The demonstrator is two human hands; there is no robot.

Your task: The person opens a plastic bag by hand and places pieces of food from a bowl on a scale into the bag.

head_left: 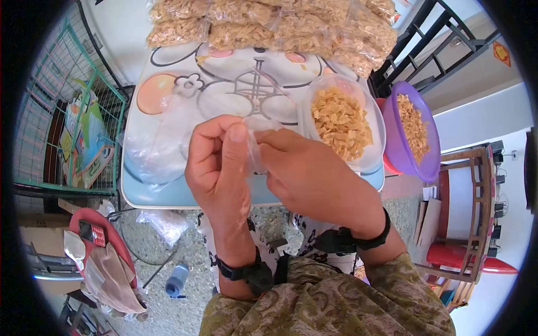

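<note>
Over the near part of the patterned table [159, 197], a thin clear plastic bag [255, 137] is pinched between both hands. My left hand [221, 162] grips its left side between thumb and curled fingers. My right hand [314, 173] is closed on the other side, close beside the left. Just right of my right hand, a clear tub holds yellowish dried pieces [341, 123]. A loose pile of clear plastic bags [159, 145] lies on the table left of my left hand.
Filled clear bags [241, 33] line the table's far edge. A purple basin [395, 129] of similar pieces stands right of the table. Left are a green wire cage [33, 112] and a red stool [126, 255] with a phone [92, 233]. A blue bottle [177, 280] is on the floor.
</note>
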